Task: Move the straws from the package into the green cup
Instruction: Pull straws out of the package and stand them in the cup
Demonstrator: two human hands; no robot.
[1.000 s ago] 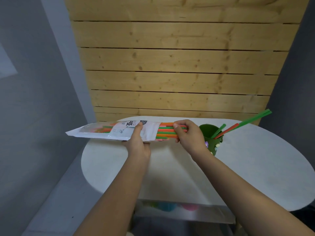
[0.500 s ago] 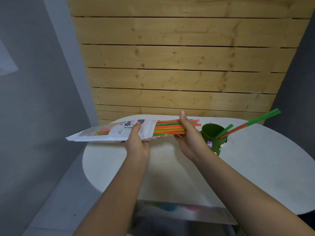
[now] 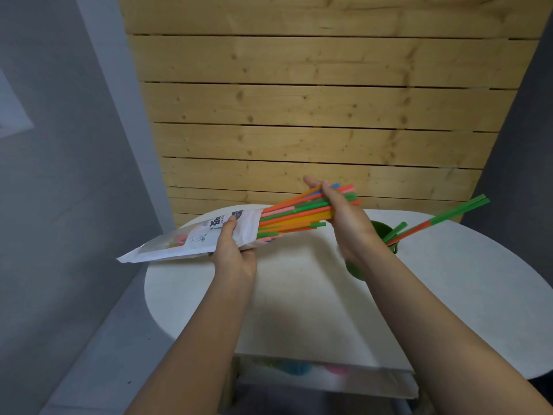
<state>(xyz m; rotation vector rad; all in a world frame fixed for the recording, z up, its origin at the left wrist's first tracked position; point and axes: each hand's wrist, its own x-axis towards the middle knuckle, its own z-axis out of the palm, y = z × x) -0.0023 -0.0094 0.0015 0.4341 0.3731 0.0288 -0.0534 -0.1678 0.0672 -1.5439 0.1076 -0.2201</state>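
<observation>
The left hand (image 3: pixel 232 253) gripped the white package (image 3: pixel 191 239) near its open mouth, fingers curled under it and thumb on top, holding it tilted above the table (image 3: pixel 299 295). A fan of coloured straws (image 3: pixel 296 212) stuck out of the mouth toward the right. The right hand (image 3: pixel 344 217) lay against their free ends with its fingers fairly straight and the thumb over the top; whether it was clamping the bundle or only cupping it could not be told.

The likeliest trouble was a spill. The straws were splayed and of uneven reach, so a loose hold could let the lower ones slide out and drop onto the table or roll off its rounded edge. Pulling too many at once might also drag the package out of the left hand.

The green cup (image 3: pixel 380 232) stood just behind and below the right wrist, partly hidden by it, with a few straws (image 3: pixel 437 220) already leaning out far to the right. Those long leaning straws made the cup look easy to tip, and a swing of the right forearm or a hard push of the bundle could knock it over.

There was open table in front of the cup and to its right. The wooden wall (image 3: pixel 314 115) stood close behind, so long straws had little room to swing backward.
</observation>
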